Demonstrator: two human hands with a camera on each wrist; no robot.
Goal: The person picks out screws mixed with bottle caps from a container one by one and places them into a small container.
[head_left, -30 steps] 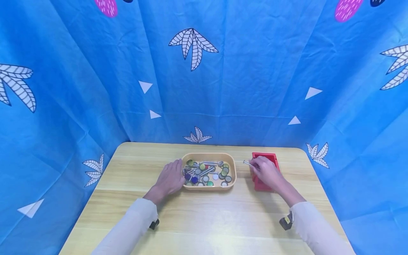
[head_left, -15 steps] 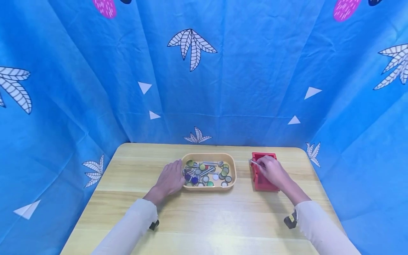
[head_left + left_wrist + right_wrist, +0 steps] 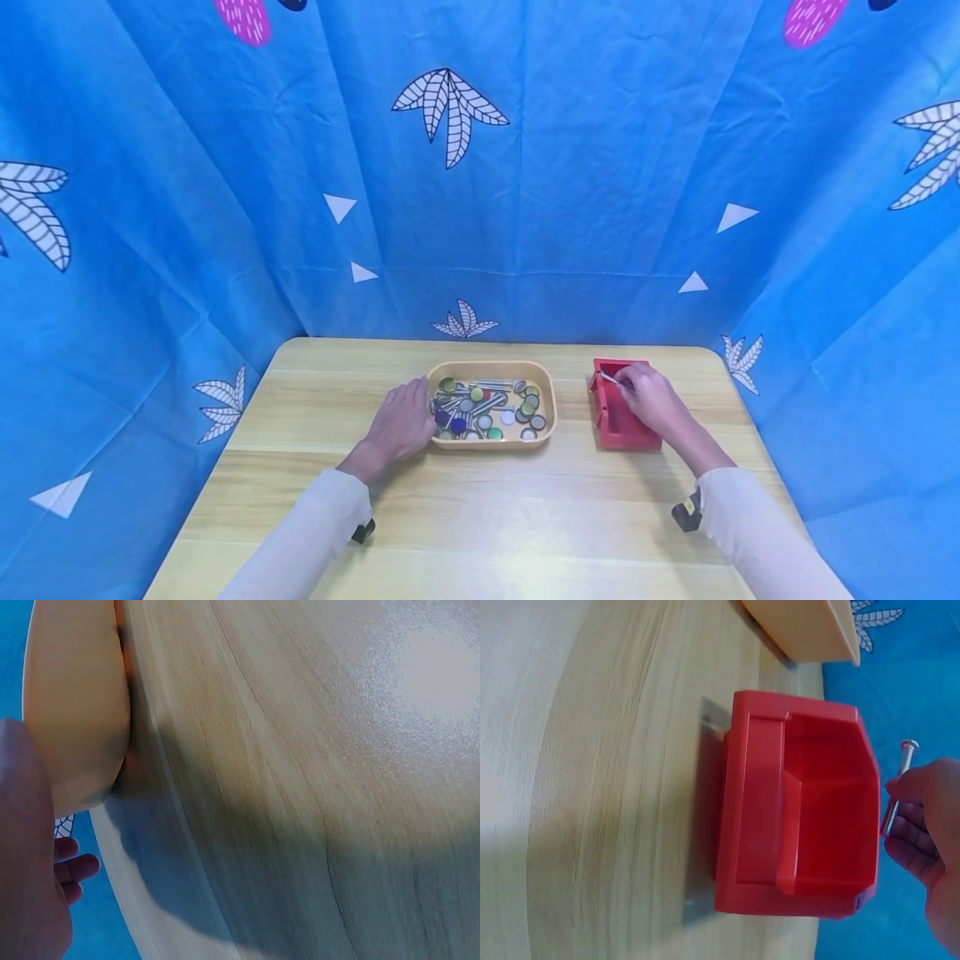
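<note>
My right hand (image 3: 651,398) pinches a silver screw (image 3: 904,761) between thumb and fingers, its round head sticking out past the thumb. In the head view the hand is over the far part of a red open bin (image 3: 628,438). The right wrist view shows the bin's inside bare where visible. My left hand (image 3: 401,418) rests at the left end of a pale orange tray (image 3: 491,444), thumb at its near corner. Its other fingertips (image 3: 79,868) show beyond the tray end. Several silver screws (image 3: 487,403) and round caps (image 3: 528,408) in green, white and blue lie mixed inside.
Tray and bin stand side by side near the back of a light wooden table (image 3: 495,517), a narrow gap between them. Blue patterned cloth (image 3: 600,167) hangs behind and along both sides of the table.
My right hand has shifted right with the screw, from the bin's left edge to over the bin. The left hand and the tray have kept their place.
</note>
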